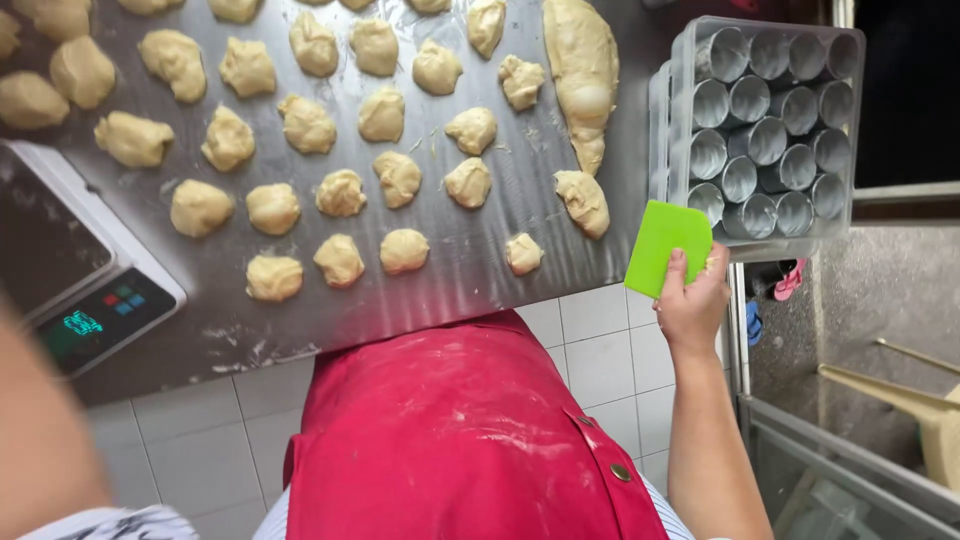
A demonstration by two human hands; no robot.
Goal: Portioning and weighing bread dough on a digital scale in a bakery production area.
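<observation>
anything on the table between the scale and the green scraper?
Yes, in the head view: the nearest row of dough pieces lies on the steel table between the scale and the green scraper held in the right hand.

About 35 small dough pieces (340, 192) dot the steel surface (470, 270), beside 1 long dough loaf (580, 70), 1 green scraper (665, 245), 1 scale (70, 270) and 1 crate of tins (765, 125).

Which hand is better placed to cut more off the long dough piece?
Right, probably. The right hand grips the green scraper just off the table, near the long dough piece. Only a blurred left forearm shows, over by the scale.
</observation>
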